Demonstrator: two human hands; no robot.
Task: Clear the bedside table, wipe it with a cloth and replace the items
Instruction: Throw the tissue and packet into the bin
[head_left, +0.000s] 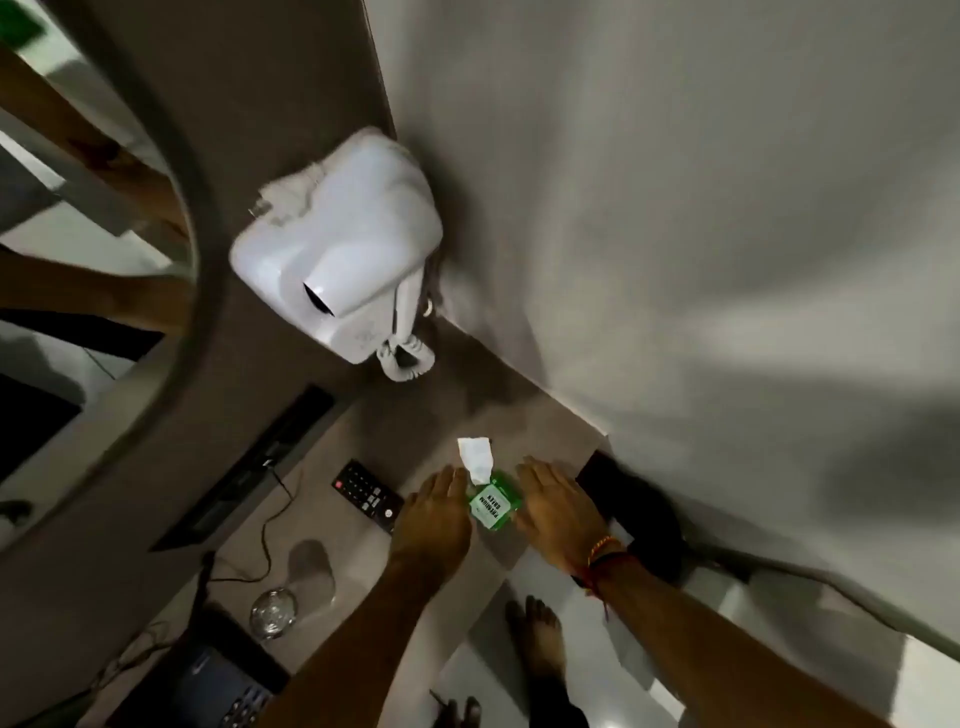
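A small green tissue box (492, 506) with a white tissue (475, 456) sticking up stands on the brown bedside table (358, 525). My left hand (435, 512) is flat against its left side and my right hand (551, 506) is flat against its right side, fingers stretched out; both hands press the box between them. A black remote control (366, 493) lies just left of my left hand. An upturned glass (274, 613) and a dark telephone (223, 680) sit nearer the table's front left.
A white wall-mounted hair dryer (337, 244) with a coiled cord hangs above the table. A black cable (267, 525) runs across the tabletop. A dark object (631, 512) stands right of my right hand. My bare feet (535, 634) are on the pale floor below.
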